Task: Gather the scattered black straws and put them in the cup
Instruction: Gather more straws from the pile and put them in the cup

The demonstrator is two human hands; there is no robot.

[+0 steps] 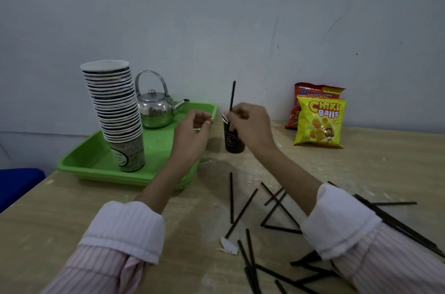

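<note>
One black straw [232, 96] stands upright, pinched by the right hand [250, 122] over the dark cup [233, 142] to drop in end-first, while the left hand [192, 132] hovers beside, loosely curled and empty, and many straws [240, 214] lie scattered on the table [72, 209].

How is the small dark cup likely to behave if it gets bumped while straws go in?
The dark cup looks small and paper-light, so it would probably slide or tip easily. The straw in the right hand stands well above its rim, so a load of leaning straws may make it top-heavy.
</note>
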